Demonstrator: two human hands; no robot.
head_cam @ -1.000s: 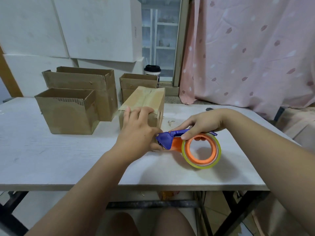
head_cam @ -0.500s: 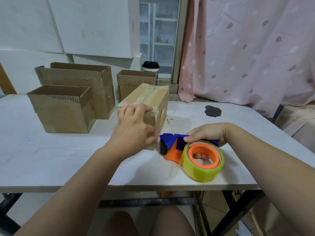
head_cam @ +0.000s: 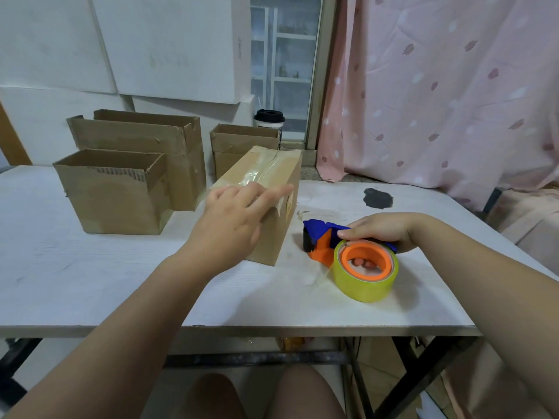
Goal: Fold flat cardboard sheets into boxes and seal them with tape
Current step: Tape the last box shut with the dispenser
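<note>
**A:** Head view first. Where's the box?

**B:** The taped box (head_cam: 260,173) sits mid-way along the white table (head_cam: 90,267), skewed to its edge. A clear strip runs along its top and over the near end. Three open boxes (head_cam: 115,192) stand behind it to the left.

**A:** And the hands?

**B:** The left hand (head_cam: 227,228) lies on the box's near top edge, fingers (head_cam: 272,193) stretched out flat and gripping nothing. A second ago they were curled over that edge, bracing the box. The right hand (head_cam: 381,231) is wrapped round the tape dispenser (head_cam: 323,243). Its fingertips (head_cam: 360,263) show through the orange core of the yellow roll (head_cam: 363,285).

**A:** What's changed with the dispenser?

**B:** A second ago its blue head was pressed against the box's near face, right by the left hand. Now it rests on the table just beside the box, not touching it.

**A:** So the strip is cut?

**B:** I'd judge so, though I can't make out the cut end. The flat left hand looks like smoothing. This seam seems done, and the box probably wants turning over or setting with the others.
</note>
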